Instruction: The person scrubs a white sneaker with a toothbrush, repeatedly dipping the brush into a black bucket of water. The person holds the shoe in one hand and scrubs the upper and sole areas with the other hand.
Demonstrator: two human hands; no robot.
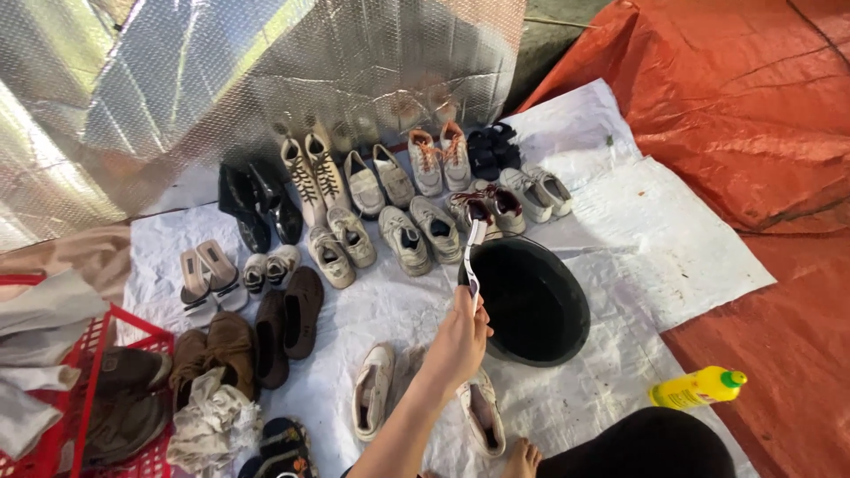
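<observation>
- One hand (460,341) reaches out from the bottom of the view, fingers closed around the handle of a brush (471,257) with a white and dark grip; which hand it is cannot be told for sure, though it reads as the left, and no second hand is in view.
- The brush stands nearly upright, just beside the left rim of the black basin (567,332), its head raised above that rim.
- Beyond the basin, on the white sheet (637,239), pairs of pale sneakers (416,235) lie in rows, with an orange-laced pair (438,161) and dark sandals (492,150) farther back against the silver foil sheet (266,71).
- Left of the basin lie brown shoes (288,323), black boots (257,204) and pale slippers (208,279).
- Just below the basin, either side of the forearm, lie two white shoes (374,389).
- Far left of the basin stands a red crate (88,354) with cloths and dark shoes.
- Right of the basin, near the orange tarp (753,115), a yellow bottle (695,388) with a green cap lies on its side.
- A bare foot (522,458) shows below the basin.
</observation>
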